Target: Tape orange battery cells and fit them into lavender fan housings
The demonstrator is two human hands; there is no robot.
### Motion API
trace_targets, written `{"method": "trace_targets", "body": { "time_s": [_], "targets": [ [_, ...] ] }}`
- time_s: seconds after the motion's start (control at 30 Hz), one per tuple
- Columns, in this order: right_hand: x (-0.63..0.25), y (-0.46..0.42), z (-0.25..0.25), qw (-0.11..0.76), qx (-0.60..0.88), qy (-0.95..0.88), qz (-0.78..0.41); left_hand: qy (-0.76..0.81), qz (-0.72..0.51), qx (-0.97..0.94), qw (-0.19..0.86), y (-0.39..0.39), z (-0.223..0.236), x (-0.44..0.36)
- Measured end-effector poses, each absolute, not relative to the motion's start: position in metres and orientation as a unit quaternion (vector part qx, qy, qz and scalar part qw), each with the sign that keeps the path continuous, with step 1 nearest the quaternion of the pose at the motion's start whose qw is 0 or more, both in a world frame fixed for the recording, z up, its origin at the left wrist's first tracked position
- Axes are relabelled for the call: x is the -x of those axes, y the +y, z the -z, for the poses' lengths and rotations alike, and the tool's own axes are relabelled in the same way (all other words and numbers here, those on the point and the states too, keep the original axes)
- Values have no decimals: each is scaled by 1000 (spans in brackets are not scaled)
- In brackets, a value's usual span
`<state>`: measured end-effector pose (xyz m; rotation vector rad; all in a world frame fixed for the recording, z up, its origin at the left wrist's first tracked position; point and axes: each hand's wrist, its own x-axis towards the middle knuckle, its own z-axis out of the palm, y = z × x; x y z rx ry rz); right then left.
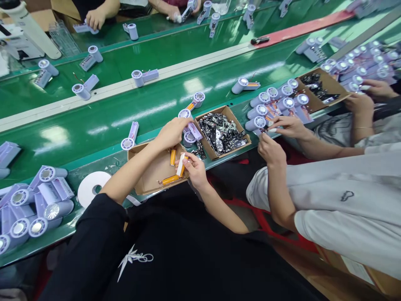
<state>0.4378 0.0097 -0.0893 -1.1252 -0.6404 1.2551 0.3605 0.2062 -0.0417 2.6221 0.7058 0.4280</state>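
My left hand [173, 133] reaches over the cardboard box, its fingers closed on a lilac handheld fan housing [195, 131] by the box's far right corner. Closer to me, my right hand [196, 170] pinches an orange cylindrical battery [182, 170] with a white strip [180, 164] along it. Beneath it is the shallow cardboard box [144, 183], where a few more orange batteries lie, one [170, 180] near the front edge. Just right of my left hand, a second box [216, 156] is filled with small black circuit boards [221, 133].
A roll of white tape [86, 189] lies left of the box. Lilac housings [40, 205] are piled at left; others ride the green belt [125, 106]. At right, a co-worker's hands [280, 136] work beside grouped housings [278, 100]. Other people's hands [96, 19] show across the line.
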Motion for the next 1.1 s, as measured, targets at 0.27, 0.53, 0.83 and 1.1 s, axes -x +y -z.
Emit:
{"method": "trace_targets", "body": {
  "time_s": [0.27,0.53,0.83,1.1],
  "targets": [
    [-438,8,87,630,485,-273,-542,172,-117,-968,143,261,40,-419],
    [-442,7,87,608,502,-291,-542,504,-3,-860,76,324,-5,-254],
    [-439,41,55,556,472,-370,-576,510,242,-826,1,334,24,-114],
    [-398,113,7,526,424,-540,-502,481,193,-854,38,344,40,-113]
  ]
}}
